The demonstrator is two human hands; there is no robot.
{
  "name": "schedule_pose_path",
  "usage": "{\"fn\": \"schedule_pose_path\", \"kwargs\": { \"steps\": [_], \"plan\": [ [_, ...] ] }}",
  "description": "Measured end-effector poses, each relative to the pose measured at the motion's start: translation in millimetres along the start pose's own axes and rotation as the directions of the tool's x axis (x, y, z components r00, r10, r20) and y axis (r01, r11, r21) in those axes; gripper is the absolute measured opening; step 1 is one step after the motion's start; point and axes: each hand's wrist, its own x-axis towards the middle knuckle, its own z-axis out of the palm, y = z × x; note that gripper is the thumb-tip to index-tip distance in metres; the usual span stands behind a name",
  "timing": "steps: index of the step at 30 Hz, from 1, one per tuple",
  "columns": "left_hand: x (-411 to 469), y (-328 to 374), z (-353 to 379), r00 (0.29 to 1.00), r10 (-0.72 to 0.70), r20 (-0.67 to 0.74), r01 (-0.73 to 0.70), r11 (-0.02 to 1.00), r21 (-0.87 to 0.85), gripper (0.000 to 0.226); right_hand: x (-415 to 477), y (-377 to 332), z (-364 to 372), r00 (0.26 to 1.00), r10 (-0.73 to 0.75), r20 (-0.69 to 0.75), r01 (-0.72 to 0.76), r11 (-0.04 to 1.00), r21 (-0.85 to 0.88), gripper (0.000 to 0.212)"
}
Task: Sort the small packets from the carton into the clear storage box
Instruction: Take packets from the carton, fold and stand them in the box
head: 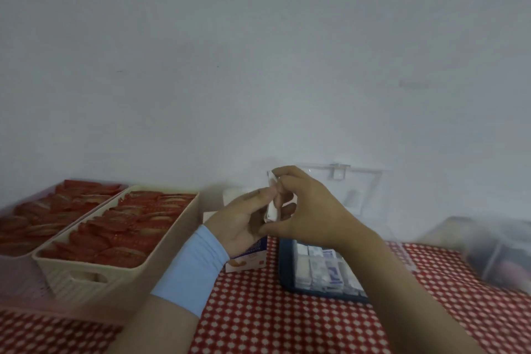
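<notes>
Both hands meet above the table and hold one small white packet (271, 210) upright between them. My left hand (244, 220), with a light blue wristband, grips the packet's left side. My right hand (310, 210) pinches its top edge with curled fingers. Below the left hand stands the small white and blue carton (249, 260), partly hidden by the wrist. The clear storage box (287, 261) with a dark blue rim lies under the right forearm and holds rows of white and blue packets (321, 270). Its clear lid (356, 184) stands open against the wall.
Two baskets full of red packets stand at the left: a cream one (120, 273) and a pink one (23, 276). A frosted plastic container (500, 250) sits at the far right. A red and white patterned cloth (273, 316) covers the table. The wall is close behind.
</notes>
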Motion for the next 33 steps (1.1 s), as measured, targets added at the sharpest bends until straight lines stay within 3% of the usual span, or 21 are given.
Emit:
{"fn": "schedule_pose_path", "kwargs": {
  "steps": [4,6,8,12,16,18,19,21,24,27,29,31,33],
  "plan": [
    [-6.1,-10.1,14.8,1.0,0.013,-0.017,-0.012,0.994,0.105,0.031,-16.0,-1.1,-31.4,0.988,0.105,0.117,-0.125,0.977,0.171,0.03],
    [-9.3,-14.4,17.2,1.0,-0.019,-0.007,0.02,0.998,0.064,0.026,-15.5,2.0,-45.4,0.981,0.16,0.111,-0.186,0.935,0.303,0.027],
    [-10.4,-18.0,25.6,0.998,-0.059,0.031,0.057,0.997,0.052,0.032,-16.6,4.8,-63.0,0.971,0.213,0.113,-0.236,0.936,0.263,0.033],
    [-6.1,-18.7,44.5,0.995,-0.076,0.058,0.066,0.985,0.16,0.037,-20.6,10.4,-86.0,0.939,0.244,0.242,-0.291,0.94,0.181,0.011],
    [-0.8,-20.0,61.7,0.996,-0.091,0.023,0.085,0.975,0.207,0.03,-28.1,18.0,-97.2,0.924,0.307,0.229,-0.351,0.918,0.186,0.011],
    [4.3,-21.0,65.2,0.996,-0.087,-0.028,0.092,0.942,0.323,0.024,-30.0,24.4,-102.8,0.914,0.362,0.183,-0.39,0.909,0.147,0.01],
    [8.6,-21.7,63.8,0.996,-0.039,-0.084,0.074,0.883,0.464,0.022,-30.0,29.5,-105.9,0.91,0.39,0.143,-0.406,0.907,0.112,0.009],
    [17.5,-21.8,59.7,0.975,0.146,-0.166,0.033,0.648,0.761,0.015,-27.6,43.5,-112.3,0.901,0.43,0.061,-0.43,0.903,-0.013,0.008],
    [25.7,-24.8,60.3,0.964,0.257,-0.065,-0.032,0.359,0.933,0.015,-21.8,63.6,-112.6,0.878,0.473,0.067,-0.446,0.862,-0.242,0.011],
    [29.3,-31.5,67.2,0.997,0.054,0.062,-0.061,-0.016,0.998,0.03,-14.5,77.2,-102.6,0.849,0.515,0.116,-0.428,0.8,-0.42,0.013],
    [30.5,-34.6,70.8,0.991,-0.102,0.085,-0.111,-0.287,0.952,0.04,-10.6,82.6,-93.5,0.828,0.537,0.161,-0.405,0.771,-0.491,0.013],
    [33.1,-38.6,69.8,0.979,-0.197,0.051,-0.136,-0.448,0.884,0.047,-7.7,87.2,-84.4,0.807,0.548,0.22,-0.379,0.766,-0.519,0.013],
    [36.7,-45.1,64.7,0.97,-0.244,-0.001,-0.134,-0.537,0.833,0.051,-6.3,91.6,-75.7,0.786,0.555,0.274,-0.352,0.765,-0.54,0.014]
  ]
}}
